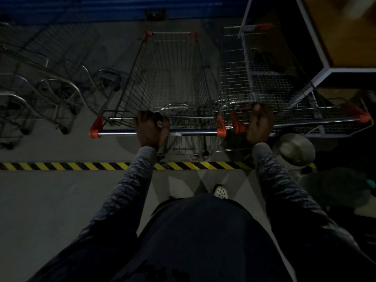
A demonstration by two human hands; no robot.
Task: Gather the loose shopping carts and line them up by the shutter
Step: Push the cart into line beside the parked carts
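I'm looking down on two carts side by side, noses toward the blue shutter (101, 7) along the far edge of the floor (61, 200). My left hand (151, 127) is clamped on the centre cart (168, 78), fingers curled over its handle bar (195, 131) left of the middle. My right hand (259, 124) has its fingers hooked over the back rail of the right cart (234, 78), close to the orange end cap; the light is poor there, but it reads as a firm hold.

Both carts sit just past the striped hazard tape (81, 166), handles nearly level, orange caps almost touching. A cluster of other carts (50, 78) stands at the left edge of the floor, angled and not yet in line.

As I read it, this is the lining-up step: two carts in hand, being squared toward the shutter. The next move calls for an even push from both arms so neither nose swings. The right cart sits tight against the white shelf frame (317, 74), its basket overlapping it, so I'd steer it clear. A metal bowl (295, 149) lies on the floor just beside my right wrist; watch the feet. Then the left cluster needs fetching.
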